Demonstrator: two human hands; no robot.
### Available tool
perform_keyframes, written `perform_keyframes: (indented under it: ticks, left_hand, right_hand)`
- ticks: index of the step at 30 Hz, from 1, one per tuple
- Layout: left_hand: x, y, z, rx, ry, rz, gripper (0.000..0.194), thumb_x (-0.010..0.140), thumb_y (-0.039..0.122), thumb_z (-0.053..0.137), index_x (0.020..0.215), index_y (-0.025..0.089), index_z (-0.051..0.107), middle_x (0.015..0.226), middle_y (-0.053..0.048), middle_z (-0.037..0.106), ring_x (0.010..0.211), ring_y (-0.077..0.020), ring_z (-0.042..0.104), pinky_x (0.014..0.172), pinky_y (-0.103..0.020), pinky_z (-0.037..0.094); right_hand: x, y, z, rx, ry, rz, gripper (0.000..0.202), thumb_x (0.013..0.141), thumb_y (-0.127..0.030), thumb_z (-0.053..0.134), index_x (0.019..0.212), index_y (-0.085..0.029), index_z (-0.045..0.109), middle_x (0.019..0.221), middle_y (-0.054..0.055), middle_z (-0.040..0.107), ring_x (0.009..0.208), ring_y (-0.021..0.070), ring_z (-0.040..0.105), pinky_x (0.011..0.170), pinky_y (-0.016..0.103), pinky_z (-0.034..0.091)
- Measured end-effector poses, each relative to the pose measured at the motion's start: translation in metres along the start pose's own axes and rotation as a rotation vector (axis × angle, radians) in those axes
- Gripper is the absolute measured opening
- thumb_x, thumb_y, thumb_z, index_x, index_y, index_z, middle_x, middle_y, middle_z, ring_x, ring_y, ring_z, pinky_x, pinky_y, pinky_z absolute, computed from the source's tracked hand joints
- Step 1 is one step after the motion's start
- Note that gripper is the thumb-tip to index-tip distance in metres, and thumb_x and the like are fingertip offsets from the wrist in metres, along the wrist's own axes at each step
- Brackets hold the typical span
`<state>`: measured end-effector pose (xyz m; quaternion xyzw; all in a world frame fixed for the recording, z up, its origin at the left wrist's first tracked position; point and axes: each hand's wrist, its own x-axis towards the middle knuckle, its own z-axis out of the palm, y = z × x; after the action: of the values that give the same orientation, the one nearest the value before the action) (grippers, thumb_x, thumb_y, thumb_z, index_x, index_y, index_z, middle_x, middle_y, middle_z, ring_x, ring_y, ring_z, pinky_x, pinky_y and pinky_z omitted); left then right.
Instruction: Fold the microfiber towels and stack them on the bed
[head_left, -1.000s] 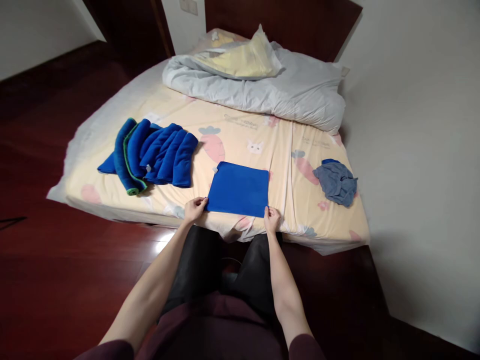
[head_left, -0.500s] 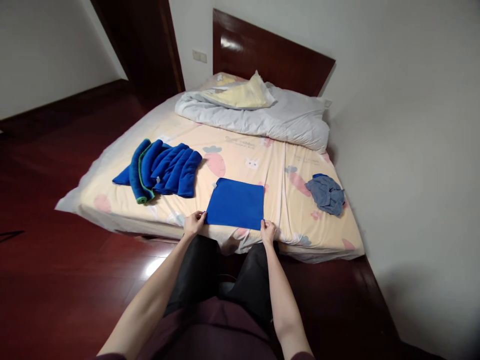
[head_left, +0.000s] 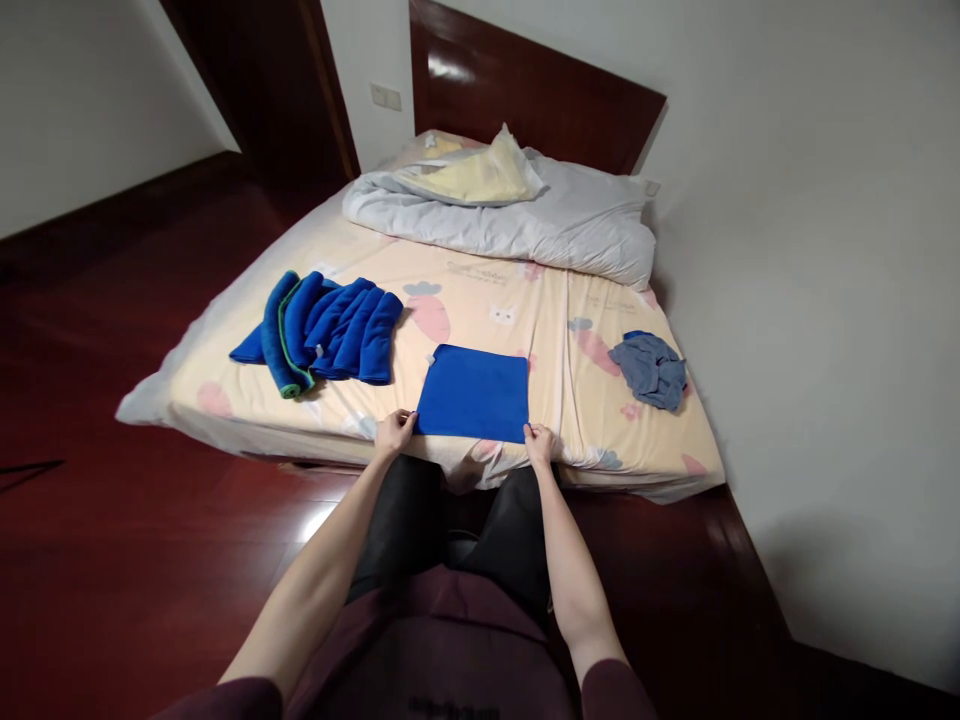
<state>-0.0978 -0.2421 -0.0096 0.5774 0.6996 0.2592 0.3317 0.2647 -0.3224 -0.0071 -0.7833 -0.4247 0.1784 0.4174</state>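
A flat blue cloth (head_left: 474, 393) lies near the front edge of the bed, roughly rectangular, with a small white tag at its far left corner. My left hand (head_left: 395, 432) pinches its near left corner. At the near right corner, my right hand (head_left: 539, 443) pinches the cloth between thumb and fingers. To the left lies a group of rolled or folded blue cloths (head_left: 352, 325), with a green-edged blue roll (head_left: 279, 340) across its left part. A crumpled grey-blue cloth (head_left: 649, 372) rests on the right side of the bed.
The bed (head_left: 480, 300) has a cream sheet with carrot prints. A bunched white quilt (head_left: 585, 215) and a yellow fabric piece (head_left: 480, 175) lie by the dark wooden headboard (head_left: 525, 85). A wall (head_left: 825, 300) runs along the right side.
The whole view has shifted slightly. The blue cloth still lies flat, and both hands still hold its near corners.
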Motion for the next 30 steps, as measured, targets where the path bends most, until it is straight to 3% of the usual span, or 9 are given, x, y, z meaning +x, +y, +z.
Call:
perform_keyframes:
  ticks: [8, 12, 15, 17, 20, 22, 26, 30]
  left_hand:
    - [0.003, 0.005, -0.003, 0.019, -0.016, 0.024, 0.030, 0.090, 0.051, 0.060, 0.090, 0.023, 0.071, 0.090, -0.012, 0.081, 0.088, -0.0303, 0.076, 0.079, -0.035, 0.052]
    - [-0.003, 0.010, -0.002, 0.071, -0.022, 0.062, 0.031, 0.095, 0.049, 0.056, 0.101, 0.022, 0.070, 0.091, -0.012, 0.080, 0.088, -0.0300, 0.075, 0.081, -0.037, 0.053]
    - [-0.010, 0.013, -0.002, 0.115, 0.047, 0.213, 0.030, 0.095, 0.040, 0.055, 0.114, 0.021, 0.069, 0.107, -0.015, 0.078, 0.102, -0.0315, 0.073, 0.091, -0.042, 0.054]
    - [-0.013, 0.015, -0.004, 0.140, 0.081, 0.391, 0.030, 0.095, 0.033, 0.054, 0.118, 0.021, 0.069, 0.123, -0.016, 0.073, 0.118, -0.0326, 0.068, 0.104, -0.045, 0.050]
    - [-0.014, 0.017, -0.004, 0.131, -0.076, 0.610, 0.030, 0.096, 0.037, 0.055, 0.116, 0.024, 0.073, 0.133, -0.013, 0.071, 0.127, -0.0321, 0.063, 0.115, -0.048, 0.045]
    - [-0.014, 0.017, -0.003, 0.122, -0.210, 0.660, 0.033, 0.092, 0.045, 0.062, 0.115, 0.025, 0.075, 0.135, -0.012, 0.071, 0.130, -0.0325, 0.062, 0.118, -0.049, 0.043]
    - [-0.012, 0.014, -0.003, 0.087, -0.277, 0.648, 0.041, 0.085, 0.047, 0.068, 0.119, 0.025, 0.075, 0.142, -0.012, 0.068, 0.137, -0.0329, 0.059, 0.122, -0.050, 0.041]
    - [-0.007, 0.013, -0.006, 0.024, -0.288, 0.628, 0.047, 0.078, 0.029, 0.063, 0.123, 0.025, 0.075, 0.140, -0.010, 0.070, 0.135, -0.0319, 0.062, 0.123, -0.052, 0.041]
  right_hand:
    - [0.001, 0.000, -0.001, -0.007, 0.001, -0.011, 0.036, 0.085, -0.054, 0.060, 0.069, -0.023, 0.069, 0.074, 0.011, 0.078, 0.070, 0.0253, 0.074, 0.067, 0.031, 0.055]
    - [0.000, -0.004, 0.001, -0.031, 0.005, -0.024, 0.031, 0.087, -0.050, 0.062, 0.073, -0.023, 0.068, 0.070, 0.009, 0.076, 0.068, 0.0241, 0.071, 0.068, 0.031, 0.055]
    - [-0.005, -0.012, -0.002, -0.060, 0.022, -0.067, 0.024, 0.091, -0.041, 0.060, 0.090, -0.020, 0.072, 0.080, 0.009, 0.076, 0.077, 0.0237, 0.071, 0.078, 0.033, 0.056]
    - [-0.010, -0.018, -0.006, -0.102, 0.016, -0.207, 0.025, 0.095, -0.033, 0.056, 0.105, -0.019, 0.074, 0.099, 0.012, 0.077, 0.095, 0.0244, 0.071, 0.091, 0.036, 0.055]
    - [-0.017, -0.024, -0.013, -0.174, -0.122, -0.513, 0.029, 0.101, -0.027, 0.052, 0.116, -0.020, 0.076, 0.120, 0.014, 0.074, 0.117, 0.0249, 0.066, 0.108, 0.040, 0.049]
    - [-0.020, -0.025, -0.016, -0.212, -0.259, -0.632, 0.028, 0.100, -0.028, 0.056, 0.119, -0.022, 0.076, 0.126, 0.012, 0.074, 0.123, 0.0259, 0.065, 0.112, 0.043, 0.046]
    - [-0.019, -0.020, -0.016, -0.271, -0.357, -0.651, 0.034, 0.094, -0.027, 0.066, 0.127, -0.024, 0.075, 0.139, 0.010, 0.070, 0.134, 0.0277, 0.061, 0.115, 0.047, 0.044]
    - [-0.010, -0.012, -0.015, -0.208, -0.325, -0.583, 0.047, 0.084, -0.013, 0.061, 0.127, -0.024, 0.075, 0.138, 0.008, 0.072, 0.133, 0.0264, 0.063, 0.117, 0.047, 0.045]
